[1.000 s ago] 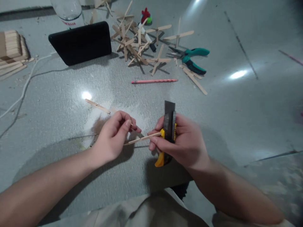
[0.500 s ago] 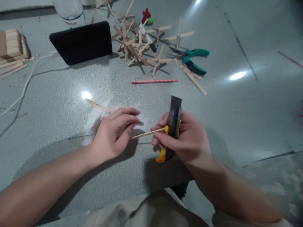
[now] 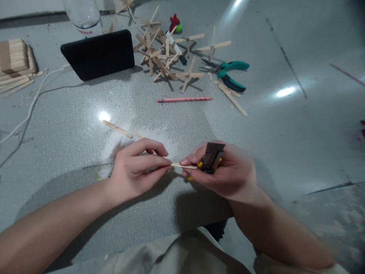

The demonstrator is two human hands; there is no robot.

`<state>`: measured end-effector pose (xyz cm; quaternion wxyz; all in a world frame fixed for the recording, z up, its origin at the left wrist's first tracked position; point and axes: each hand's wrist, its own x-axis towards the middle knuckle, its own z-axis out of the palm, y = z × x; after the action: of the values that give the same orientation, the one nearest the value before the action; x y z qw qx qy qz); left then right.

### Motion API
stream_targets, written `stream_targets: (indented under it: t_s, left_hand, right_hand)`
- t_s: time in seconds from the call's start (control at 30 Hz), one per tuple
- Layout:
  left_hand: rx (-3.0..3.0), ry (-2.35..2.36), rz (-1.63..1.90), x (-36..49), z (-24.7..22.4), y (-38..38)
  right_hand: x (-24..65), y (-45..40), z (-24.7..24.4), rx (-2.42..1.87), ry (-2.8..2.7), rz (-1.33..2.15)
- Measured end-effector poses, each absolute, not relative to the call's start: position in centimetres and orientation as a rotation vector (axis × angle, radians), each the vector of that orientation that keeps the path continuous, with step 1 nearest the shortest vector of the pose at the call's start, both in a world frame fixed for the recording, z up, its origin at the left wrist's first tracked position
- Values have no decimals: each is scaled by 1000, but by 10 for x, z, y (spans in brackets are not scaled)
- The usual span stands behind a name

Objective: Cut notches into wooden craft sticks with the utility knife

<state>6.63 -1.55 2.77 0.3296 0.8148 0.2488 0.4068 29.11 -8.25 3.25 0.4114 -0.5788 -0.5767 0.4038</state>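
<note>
Wooden stick lies between the two hands, on the wearer's side of the pink pencil, its long axis running sideways, nearly parallel to the pencil. Both hands are at it: the left hand has its thumb and forefinger together, clamped on the left end; the right hand closes about the right part, its grip also wrapped round a yellow-and-black cutter whose broad dark blade points up toward the pencil's side. How firmly the right fingertips press on the wood, I cannot tell. Left of the pencil and nearer the wearer, a notched stick rests on the desk. Beyond the pencil are crossed sticks, with green-handled pliers beyond its right end.
</note>
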Motion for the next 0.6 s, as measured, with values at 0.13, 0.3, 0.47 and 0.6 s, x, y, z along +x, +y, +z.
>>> stream_targets:
  t_s: [0.13, 0.3, 0.47, 0.6]
  left_hand:
    - [2367, 499, 1270, 62, 26, -14]
    - [2405, 581, 1259, 63, 27, -15]
    - [2348, 536, 1171, 63, 33, -16]
    - [2307, 510, 1241, 63, 34, -18]
  right_hand:
    - [297, -81, 35, -1275, -1658, 835]
    - [298, -75, 47, -929, -1833, 747]
    - [299, -72, 48, -829, -1845, 672]
    - [302, -74, 44, -873, -1857, 693]
